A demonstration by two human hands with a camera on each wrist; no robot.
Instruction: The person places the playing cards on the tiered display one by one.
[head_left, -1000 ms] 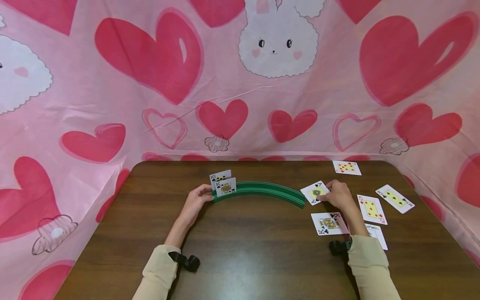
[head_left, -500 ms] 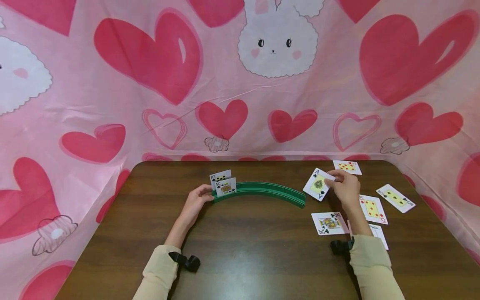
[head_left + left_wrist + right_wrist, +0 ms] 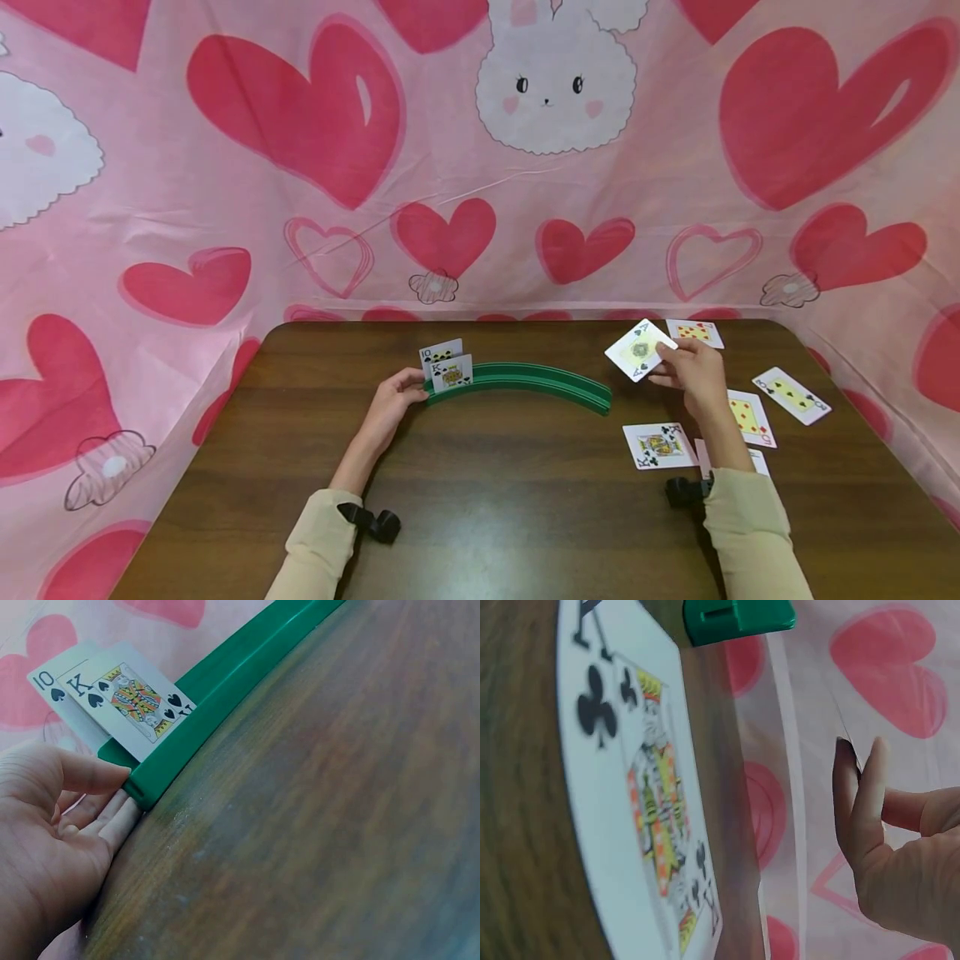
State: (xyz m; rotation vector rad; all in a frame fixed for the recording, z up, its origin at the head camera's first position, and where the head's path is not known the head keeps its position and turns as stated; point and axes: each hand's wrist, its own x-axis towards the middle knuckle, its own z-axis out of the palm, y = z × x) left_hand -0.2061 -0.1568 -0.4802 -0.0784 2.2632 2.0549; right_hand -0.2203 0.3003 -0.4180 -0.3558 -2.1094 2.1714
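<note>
My left hand (image 3: 393,402) pinches the left end of a curved green card holder (image 3: 536,379), thumb and fingers around its tip in the left wrist view. Upright in its slots stand a king of spades (image 3: 133,701) and, behind it, a ten of spades (image 3: 46,688). Over the right side of the table, my right hand (image 3: 693,373) holds an ace of spades (image 3: 637,350) by one edge, raised beyond the holder's right end. From the right wrist camera the ace shows edge-on as a thin line. Below that hand, a king of clubs (image 3: 658,447) lies face up.
Several other cards lie face up at the right: a red seven (image 3: 693,333) near the far edge, an eight of spades (image 3: 791,396), and a five of diamonds (image 3: 750,419) partly behind the right forearm. A pink heart-print cloth (image 3: 450,167) hangs behind the table (image 3: 480,517).
My right hand has lifted the ace off the table and moved it up and slightly right, turning it. The left hand and the card holder have stayed in place.
</note>
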